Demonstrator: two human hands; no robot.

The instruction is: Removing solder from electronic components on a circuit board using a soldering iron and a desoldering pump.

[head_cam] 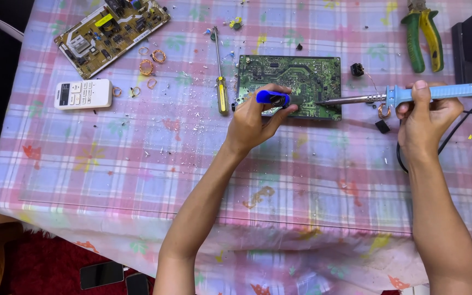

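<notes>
**Soldering iron at the green board, blue tool held ready**

The right hand [427, 117] is closed around the blue handle of a soldering iron [411, 94], its metal tip reaching left onto the green circuit board [290, 82]. The left hand [255, 120] pinches a blue tool [272, 98] over the board's near edge, just beside the tip. Judging by the loose copper coils [147, 67] and debris far left of the hands, some parts look already removed; work on this board seems mid-way. A yellow-handled screwdriver [221, 82] lies left of the left hand on the surface [137, 164].
</notes>
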